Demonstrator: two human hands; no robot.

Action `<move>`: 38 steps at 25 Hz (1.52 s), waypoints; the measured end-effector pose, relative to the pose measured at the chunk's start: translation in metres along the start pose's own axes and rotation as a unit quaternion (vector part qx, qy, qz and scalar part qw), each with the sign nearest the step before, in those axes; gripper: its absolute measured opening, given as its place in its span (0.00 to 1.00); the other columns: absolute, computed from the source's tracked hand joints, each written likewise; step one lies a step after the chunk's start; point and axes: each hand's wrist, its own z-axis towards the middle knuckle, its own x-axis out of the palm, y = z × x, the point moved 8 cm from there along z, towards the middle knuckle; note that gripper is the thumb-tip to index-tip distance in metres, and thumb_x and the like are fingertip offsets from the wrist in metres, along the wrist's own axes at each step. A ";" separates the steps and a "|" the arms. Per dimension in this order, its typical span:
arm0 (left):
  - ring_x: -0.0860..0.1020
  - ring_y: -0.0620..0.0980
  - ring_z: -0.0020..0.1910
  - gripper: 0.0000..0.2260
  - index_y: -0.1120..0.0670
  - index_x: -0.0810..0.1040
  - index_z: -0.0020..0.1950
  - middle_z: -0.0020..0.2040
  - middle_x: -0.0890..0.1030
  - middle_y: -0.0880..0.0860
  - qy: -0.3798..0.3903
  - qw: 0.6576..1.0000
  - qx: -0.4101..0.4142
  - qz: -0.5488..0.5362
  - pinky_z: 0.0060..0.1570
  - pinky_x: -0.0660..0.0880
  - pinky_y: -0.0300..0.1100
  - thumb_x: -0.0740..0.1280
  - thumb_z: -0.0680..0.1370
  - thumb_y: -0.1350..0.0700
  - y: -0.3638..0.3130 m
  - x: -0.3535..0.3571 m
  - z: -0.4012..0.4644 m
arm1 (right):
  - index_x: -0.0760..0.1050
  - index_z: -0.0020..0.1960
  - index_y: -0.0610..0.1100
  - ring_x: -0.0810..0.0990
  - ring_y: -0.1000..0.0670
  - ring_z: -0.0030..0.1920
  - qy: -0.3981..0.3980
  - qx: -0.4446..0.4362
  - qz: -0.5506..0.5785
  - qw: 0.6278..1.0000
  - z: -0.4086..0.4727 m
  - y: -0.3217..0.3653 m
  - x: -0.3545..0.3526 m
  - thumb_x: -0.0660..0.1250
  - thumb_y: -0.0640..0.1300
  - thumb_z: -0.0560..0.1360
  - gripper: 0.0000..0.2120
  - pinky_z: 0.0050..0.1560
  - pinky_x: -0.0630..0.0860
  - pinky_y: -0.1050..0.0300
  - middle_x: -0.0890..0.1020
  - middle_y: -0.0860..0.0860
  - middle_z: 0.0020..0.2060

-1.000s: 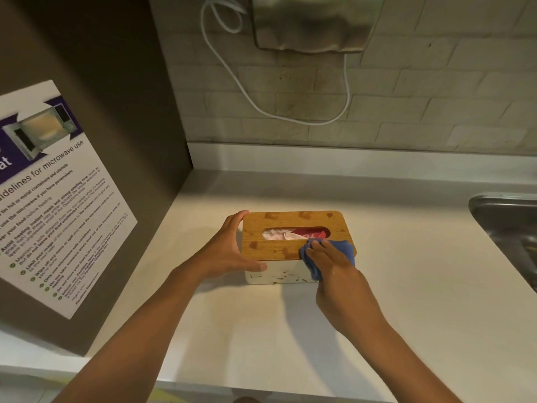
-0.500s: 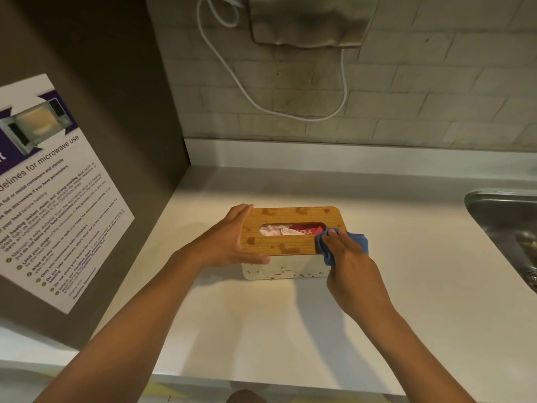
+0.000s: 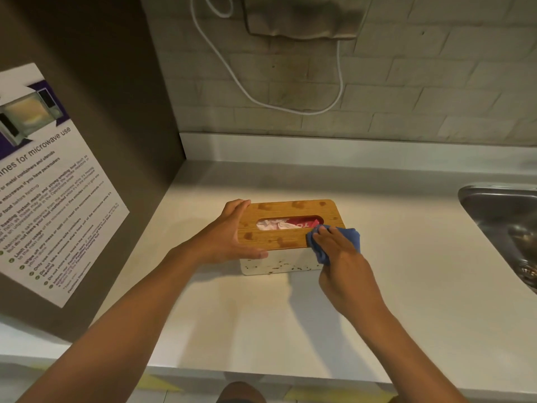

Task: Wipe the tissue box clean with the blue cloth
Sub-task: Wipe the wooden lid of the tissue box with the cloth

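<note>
A tissue box (image 3: 279,238) with a wooden lid and a speckled white body sits on the pale counter. White and red tissue packaging shows through the lid's slot. My left hand (image 3: 232,237) clasps the box's left end, thumb along the front edge and fingers over the back corner. My right hand (image 3: 338,251) presses the crumpled blue cloth (image 3: 350,238) against the lid's front right corner; the cloth drapes down over the box's right front side. Dark smudges mark the lid.
A steel sink (image 3: 505,228) is set into the counter at the right. A dark panel with a microwave-use poster (image 3: 49,181) stands at the left. On the tiled wall behind hang a metal unit (image 3: 302,16) and a looping white cable (image 3: 290,107).
My right hand carried the cloth from the middle of the lid's front edge to its right corner. The left hand has kept its hold on the box's left end.
</note>
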 end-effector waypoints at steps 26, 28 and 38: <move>0.70 0.48 0.71 0.62 0.40 0.49 0.82 0.76 0.61 0.40 -0.072 0.985 -0.024 -0.157 0.66 0.77 0.51 0.81 0.56 0.34 0.010 0.014 -0.005 | 0.75 0.41 0.40 0.75 0.45 0.44 -0.054 0.001 -0.010 0.998 0.025 0.029 0.011 0.58 0.29 0.64 0.12 0.49 0.71 0.59 0.79 0.47 0.42; 0.70 0.48 0.71 0.61 0.40 0.50 0.82 0.75 0.62 0.41 -0.083 0.983 -0.024 -0.163 0.66 0.77 0.51 0.81 0.56 0.35 0.011 0.015 -0.004 | 0.77 0.45 0.38 0.76 0.41 0.51 -0.016 -0.019 -0.012 1.000 0.020 0.048 0.031 0.59 0.27 0.62 0.16 0.59 0.72 0.50 0.79 0.45 0.46; 0.70 0.49 0.71 0.60 0.39 0.50 0.81 0.76 0.63 0.42 -0.088 0.982 -0.034 -0.164 0.66 0.77 0.52 0.82 0.58 0.37 0.009 0.018 -0.006 | 0.78 0.49 0.36 0.77 0.40 0.53 0.005 0.006 -0.021 1.000 0.027 0.052 0.042 0.60 0.27 0.63 0.17 0.58 0.74 0.46 0.81 0.43 0.48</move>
